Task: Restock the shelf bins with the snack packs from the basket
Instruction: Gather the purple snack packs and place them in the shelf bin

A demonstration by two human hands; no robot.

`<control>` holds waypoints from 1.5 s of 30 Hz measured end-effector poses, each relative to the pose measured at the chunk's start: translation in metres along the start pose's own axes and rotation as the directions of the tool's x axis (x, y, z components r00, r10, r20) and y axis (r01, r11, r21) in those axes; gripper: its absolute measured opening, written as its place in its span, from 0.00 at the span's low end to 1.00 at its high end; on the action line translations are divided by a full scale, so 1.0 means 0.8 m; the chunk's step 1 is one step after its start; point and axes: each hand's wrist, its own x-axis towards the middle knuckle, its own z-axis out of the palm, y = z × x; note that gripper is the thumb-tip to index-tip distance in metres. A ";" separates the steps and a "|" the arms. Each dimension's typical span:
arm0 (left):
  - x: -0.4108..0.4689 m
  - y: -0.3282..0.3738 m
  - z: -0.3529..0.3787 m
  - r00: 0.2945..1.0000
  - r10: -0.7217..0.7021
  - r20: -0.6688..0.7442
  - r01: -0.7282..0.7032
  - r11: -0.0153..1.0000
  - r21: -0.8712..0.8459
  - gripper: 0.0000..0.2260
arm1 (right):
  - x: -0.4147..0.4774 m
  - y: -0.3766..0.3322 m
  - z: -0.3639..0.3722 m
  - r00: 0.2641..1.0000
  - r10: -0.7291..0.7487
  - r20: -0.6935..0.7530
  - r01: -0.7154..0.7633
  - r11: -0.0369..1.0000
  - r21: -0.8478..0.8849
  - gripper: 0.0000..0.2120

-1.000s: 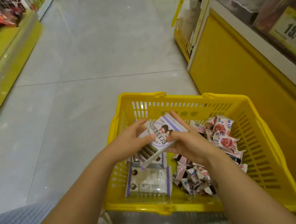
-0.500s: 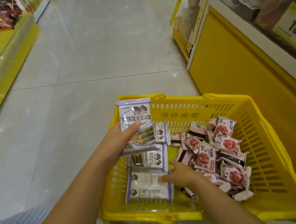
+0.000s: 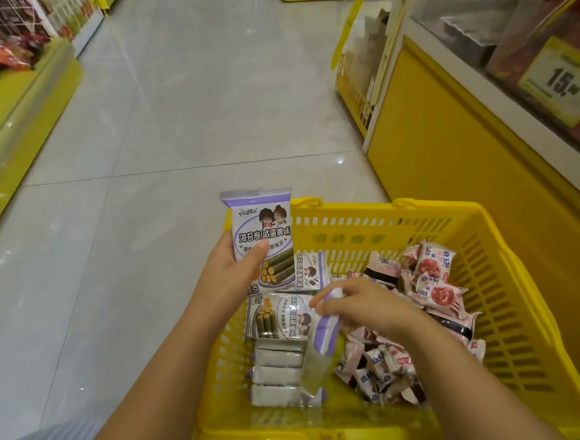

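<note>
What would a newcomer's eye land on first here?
The purple-and-white snack pack held upright in the left hand, over the yellow basket's left edge. Then the right hand pinching a second purple pack mid-basket, with pink-and-red packs heaped to its right.

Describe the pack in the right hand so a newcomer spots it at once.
Find the yellow basket at the bottom. Over its left half, above the stacked purple-and-white packs, the right hand pinches the hanging pack by its top. Unlike the stacked ones it dangles edge-on; the left hand holds its upright pack face-on.
</note>
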 end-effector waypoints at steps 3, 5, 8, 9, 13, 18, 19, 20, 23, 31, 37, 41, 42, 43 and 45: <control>-0.002 -0.001 0.003 0.999 0.037 0.002 -0.037 0.999 0.027 0.12 | -0.010 -0.011 -0.029 0.992 -0.010 -0.126 0.041 0.969 0.244 0.06; -0.006 -0.005 0.010 1.000 0.013 0.027 -0.013 1.000 0.012 0.11 | -0.014 -0.017 -0.038 0.970 -0.032 -0.241 0.110 0.941 0.319 0.07; -0.015 -0.014 0.026 0.995 -0.056 0.081 0.059 0.997 -0.040 0.08 | -0.012 -0.027 -0.038 0.931 -0.087 -0.353 0.233 0.889 0.395 0.09; -0.017 -0.015 0.031 0.993 -0.066 0.102 0.070 0.997 -0.037 0.07 | -0.011 -0.030 -0.036 0.918 -0.091 -0.386 0.264 0.867 0.422 0.10; -0.026 -0.013 0.045 0.978 -0.087 0.187 0.088 0.996 0.006 0.06 | -0.013 -0.039 -0.028 0.948 0.004 -0.318 0.199 0.773 0.603 0.09; -0.026 -0.019 0.051 0.954 -0.122 0.274 0.153 0.983 -0.097 0.16 | -0.020 -0.036 -0.028 0.997 0.033 -0.065 0.019 0.742 0.671 0.15; -0.025 -0.019 0.052 0.938 -0.134 0.319 0.197 0.965 -0.172 0.20 | -0.019 -0.035 -0.029 0.999 0.021 -0.040 0.011 0.753 0.658 0.17; -0.024 -0.020 0.051 0.926 -0.126 0.356 0.221 0.946 -0.239 0.25 | -0.018 -0.035 -0.029 1.000 0.006 -0.021 0.009 0.764 0.645 0.19; -0.021 -0.020 0.047 0.946 -0.049 0.321 0.121 0.971 -0.207 0.29 | -0.014 -0.038 -0.027 0.999 -0.050 0.006 0.036 0.783 0.620 0.21; -0.003 -0.020 0.012 0.993 0.050 -0.107 -0.065 0.988 -0.142 0.19 | 0.029 -0.011 -0.007 0.953 0.062 -0.296 0.087 0.881 0.465 0.19; 0.006 -0.014 -0.013 0.965 0.104 -0.243 -0.137 0.983 -0.123 0.20 | 0.069 0.059 0.038 0.938 0.316 -0.142 -0.277 0.929 0.244 0.34; 0.006 -0.017 -0.015 0.962 0.093 -0.255 -0.125 0.986 -0.110 0.20 | 0.082 0.072 0.062 0.931 0.338 -0.139 -0.278 0.902 0.329 0.35; 0.006 -0.017 -0.014 0.960 0.101 -0.260 -0.133 0.985 -0.108 0.20 | 0.083 0.070 0.068 0.924 0.331 -0.193 -0.258 0.910 0.325 0.34; 0.007 -0.016 -0.014 0.958 0.111 -0.265 -0.144 0.984 -0.108 0.20 | 0.086 0.069 0.074 0.911 0.322 -0.257 -0.237 0.919 0.315 0.33; 0.007 -0.015 -0.012 0.950 0.135 -0.282 -0.172 0.979 -0.108 0.21 | 0.090 0.067 0.084 0.883 0.330 -0.335 -0.229 0.924 0.305 0.36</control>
